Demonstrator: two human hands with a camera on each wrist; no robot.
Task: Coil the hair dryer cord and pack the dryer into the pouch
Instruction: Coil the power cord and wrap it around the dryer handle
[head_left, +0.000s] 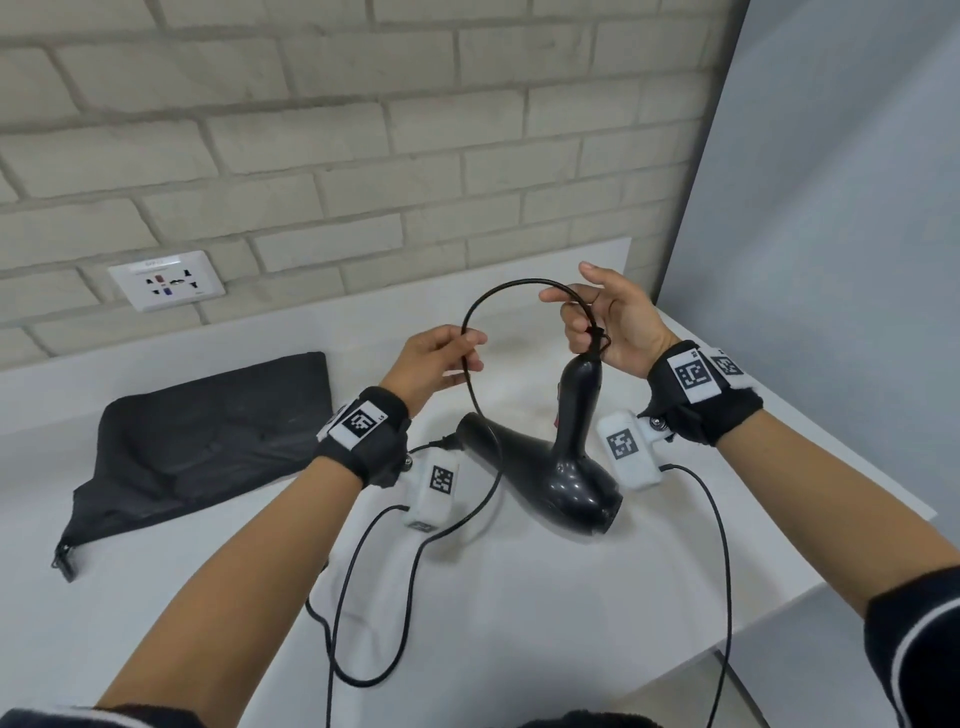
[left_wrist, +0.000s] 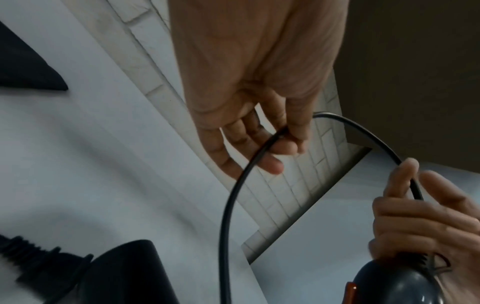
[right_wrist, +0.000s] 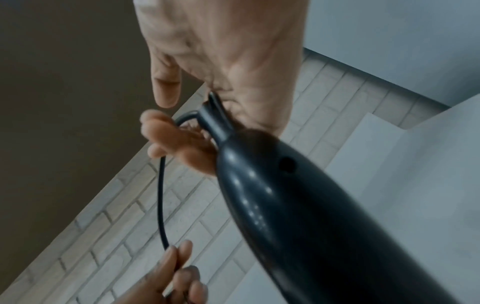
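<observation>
Progress: first loop forming | left hand (head_left: 441, 364) pinches cord (head_left: 493, 296) | right hand (head_left: 608, 322) grips hair dryer (head_left: 566, 462) handle end and cord | left: coiling, pouch (head_left: 208, 436) packing.

We are losing the cord (head_left: 332, 670) past the head view's bottom edge, its plug end out of sight; in the right wrist view the hair dryer (right_wrist: 298, 205) is running off the lower edge, blurred; the wall socket (head_left: 166, 280) markings are staying too small for us to read.
</observation>
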